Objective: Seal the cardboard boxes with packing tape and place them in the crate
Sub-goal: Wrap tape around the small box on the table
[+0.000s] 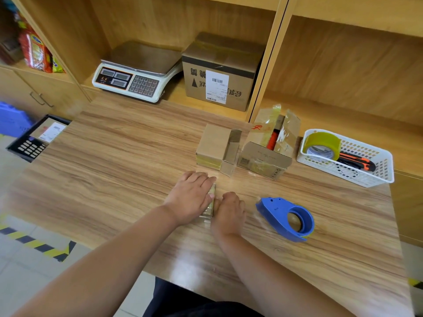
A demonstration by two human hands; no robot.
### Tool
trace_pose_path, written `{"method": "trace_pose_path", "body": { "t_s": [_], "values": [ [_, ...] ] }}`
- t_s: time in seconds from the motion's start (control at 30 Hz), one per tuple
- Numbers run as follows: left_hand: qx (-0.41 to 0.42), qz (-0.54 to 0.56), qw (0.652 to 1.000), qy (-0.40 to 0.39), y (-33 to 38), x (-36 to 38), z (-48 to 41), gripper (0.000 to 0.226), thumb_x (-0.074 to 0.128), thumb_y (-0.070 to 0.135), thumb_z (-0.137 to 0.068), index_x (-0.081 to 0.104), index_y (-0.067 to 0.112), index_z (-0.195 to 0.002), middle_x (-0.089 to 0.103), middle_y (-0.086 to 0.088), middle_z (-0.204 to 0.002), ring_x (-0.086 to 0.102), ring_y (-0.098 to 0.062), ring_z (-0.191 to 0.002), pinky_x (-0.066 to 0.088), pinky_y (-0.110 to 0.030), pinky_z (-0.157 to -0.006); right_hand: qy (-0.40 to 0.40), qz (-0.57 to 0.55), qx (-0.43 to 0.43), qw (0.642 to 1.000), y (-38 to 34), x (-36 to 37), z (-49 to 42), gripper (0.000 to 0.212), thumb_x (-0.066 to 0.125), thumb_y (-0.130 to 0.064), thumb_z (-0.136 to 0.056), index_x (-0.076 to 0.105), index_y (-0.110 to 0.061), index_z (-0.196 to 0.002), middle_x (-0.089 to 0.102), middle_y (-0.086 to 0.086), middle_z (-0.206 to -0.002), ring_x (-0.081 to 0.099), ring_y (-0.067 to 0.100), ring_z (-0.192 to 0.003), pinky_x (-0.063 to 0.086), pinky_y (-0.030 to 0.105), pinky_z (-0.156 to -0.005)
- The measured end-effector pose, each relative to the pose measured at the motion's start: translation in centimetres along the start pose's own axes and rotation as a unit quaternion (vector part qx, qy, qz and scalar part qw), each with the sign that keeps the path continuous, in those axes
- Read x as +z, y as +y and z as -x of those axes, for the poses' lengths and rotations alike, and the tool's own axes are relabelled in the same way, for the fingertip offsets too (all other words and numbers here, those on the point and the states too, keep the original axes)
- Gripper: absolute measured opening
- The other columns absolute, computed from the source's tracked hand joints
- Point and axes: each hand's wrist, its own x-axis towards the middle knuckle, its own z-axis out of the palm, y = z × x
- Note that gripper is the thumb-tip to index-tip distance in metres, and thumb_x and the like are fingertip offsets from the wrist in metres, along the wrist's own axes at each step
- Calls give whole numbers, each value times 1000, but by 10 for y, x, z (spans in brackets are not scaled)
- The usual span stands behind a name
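Head view, the only one supplied. The left hand (192, 197) lies flat with its fingers straight, pressing on top of a small tape-wrapped cardboard box (211, 202). This box sits on the wood-grain tabletop (114, 156) toward its near edge, and little of it shows beyond a glossy strip between the hands. The right hand (230, 210) is against the box's right side with its fingers curled; whether it pinches the box or merely presses cannot be determined. A blue plastic tape dispenser (286, 218) lies near that hand, to its right, untouched. Assessment: the step in hand is rubbing down applied tape. Recommended: steady the box under the flat palm, run the fingertips along the seam and over each edge so no loose end lifts, and check the hidden far end before lifting. The black plastic crate (16, 150), well off to the left past the table edge, already holds one labelled box. A plain brown cardboard box (214, 145) and a torn taped cardboard box (265, 156) stand open behind.
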Motion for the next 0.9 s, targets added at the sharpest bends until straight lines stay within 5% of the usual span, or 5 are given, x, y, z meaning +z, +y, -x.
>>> {"method": "trace_pose_path", "body": {
  "t_s": [0.2, 0.4, 0.73, 0.83, 0.9],
  "values": [
    [-2, -4, 1000, 0, 0, -1, 1, 53, 23, 37, -101, 25, 13, -148, 41, -3, -144, 26, -16, -137, 11, -32, -115, -17, 29, -69, 997, 11, -8, 7, 58, 40, -21, -96, 15, -11, -148, 32, 4, -145, 27, 22, -132, 21, 33, -111],
    [-6, 1, 1000, 5, 0, -1, 1, 53, 24, 37, -101, 24, 15, -149, 39, -2, -146, 25, -15, -138, 10, -29, -114, -100, -33, -191, 976, 17, -2, 32, 85, 40, 0, -86, -14, -18, -149, -8, -4, -159, -10, 12, -146, -3, 29, -119],
    [6, 15, 1000, 22, -3, 3, 1, 53, 27, 35, -99, 30, 11, -146, 44, -5, -141, 34, -19, -132, 15, -31, -113, -187, 56, -107, 975, 12, -1, 24, 94, 40, 1, -82, -27, -20, -144, -28, -1, -155, -29, 20, -141, -13, 36, -114],
    [9, 42, 999, 16, -4, 1, 3, 59, 15, 38, -96, 26, 10, -148, 44, -5, -140, 33, -19, -132, 15, -31, -113, -220, 130, -98, 962, 16, -9, 16, 83, 41, -7, -91, -17, -17, -149, -23, 7, -157, -24, 26, -143, -9, 41, -116],
    [-3, 149, 988, 28, -9, -3, 4, 54, 25, 31, -98, 24, 8, -147, 43, -6, -140, 31, -20, -132, 15, -28, -113, -175, 58, -96, 978, 20, -17, 9, 72, 39, -11, -94, -3, -17, -153, -6, 8, -160, -8, 24, -147, -1, 37, -119]
  ]
}}
